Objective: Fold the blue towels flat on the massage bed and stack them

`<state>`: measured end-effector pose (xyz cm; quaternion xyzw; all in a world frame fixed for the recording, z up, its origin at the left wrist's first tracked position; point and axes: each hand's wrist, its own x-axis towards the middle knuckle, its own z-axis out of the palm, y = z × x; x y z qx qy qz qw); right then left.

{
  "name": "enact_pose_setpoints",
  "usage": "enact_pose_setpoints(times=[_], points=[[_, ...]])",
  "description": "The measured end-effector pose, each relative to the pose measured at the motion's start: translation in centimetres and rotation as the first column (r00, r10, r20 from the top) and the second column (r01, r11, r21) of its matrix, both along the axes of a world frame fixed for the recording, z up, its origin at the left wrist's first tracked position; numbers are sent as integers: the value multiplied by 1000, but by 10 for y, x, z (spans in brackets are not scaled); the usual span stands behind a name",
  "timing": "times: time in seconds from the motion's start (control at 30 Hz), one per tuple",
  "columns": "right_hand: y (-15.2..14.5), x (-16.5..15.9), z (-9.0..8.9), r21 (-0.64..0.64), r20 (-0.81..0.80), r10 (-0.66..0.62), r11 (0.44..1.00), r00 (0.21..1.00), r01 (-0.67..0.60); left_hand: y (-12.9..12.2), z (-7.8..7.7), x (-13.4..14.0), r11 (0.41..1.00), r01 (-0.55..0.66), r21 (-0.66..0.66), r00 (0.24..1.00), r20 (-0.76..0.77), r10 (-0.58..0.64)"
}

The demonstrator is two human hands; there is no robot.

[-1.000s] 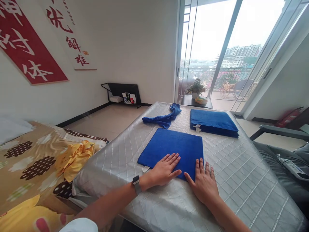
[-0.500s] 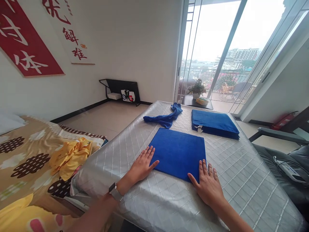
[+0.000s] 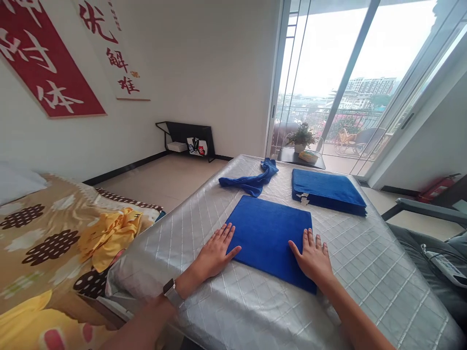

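A flat blue cloth [image 3: 268, 233], squared like a folded towel, lies on the silver quilted cover [image 3: 365, 272] of the table in front of me. My left hand [image 3: 215, 248] rests palm down along its left edge, fingers stretched out and thumb over the front left corner. On the opposite side, my right hand [image 3: 314, 253] lies flat over the right edge with spread fingers. Neither hand grips anything. Beyond, a stack of folded blue cloths [image 3: 328, 187] with white tags sits at the far right, and a crumpled blue cloth [image 3: 251, 182] lies at the far left.
To the left is a bed with a patterned blanket [image 3: 62, 214] and a yellow garment [image 3: 111, 238]. A dark armchair [image 3: 416, 214] holding a white power strip [image 3: 447, 267] stands at the right. Behind the table, a small black stand [image 3: 302, 158] carries a potted plant [image 3: 302, 138].
My right hand has moved slightly away from me along the right edge, uncovering the cloth's near right corner. The left hand stays at the left edge. The view has shifted a little.
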<state>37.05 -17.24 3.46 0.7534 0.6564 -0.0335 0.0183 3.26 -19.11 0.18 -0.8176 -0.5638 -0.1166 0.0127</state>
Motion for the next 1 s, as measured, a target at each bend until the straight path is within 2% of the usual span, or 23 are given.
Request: enact_pose_setpoints(times=[0.13,0.23,0.3,0.37,0.5,0.6,0.67,0.73,0.8,0.9,1.0], points=[[-3,6,-11,31,-31,25,999,999,-24,2,4,0,1000,2,-12,1000,-31,-3],[-4,5,-10,40,-42,28,999,999,-27,5,11,18,1000,-1,-21,999,-33,0],[-3,4,-9,44,-45,28,999,999,-26,8,18,45,997,70,-30,997,-13,-70],[-3,3,-8,49,-44,26,998,999,-24,11,28,81,976,208,-63,978,18,-207],[-6,4,-9,44,15,47,998,999,-47,23,46,162,886,453,-97,890,101,-444],[-8,8,-12,23,84,92,995,992,-94,34,50,210,850,519,-93,850,160,-502],[-9,10,-13,20,102,115,993,988,-118,38,48,228,843,532,-76,838,192,-512],[-9,12,-14,22,92,120,992,989,-122,41,43,233,844,533,-50,832,210,-513],[-8,12,-14,18,67,108,994,992,-109,42,38,225,841,539,-43,828,211,-520],[-5,9,-14,30,38,81,996,996,-82,45,33,198,838,542,-66,833,173,-525],[-4,7,-12,54,4,50,997,999,-50,51,28,164,873,483,-72,873,113,-474]])
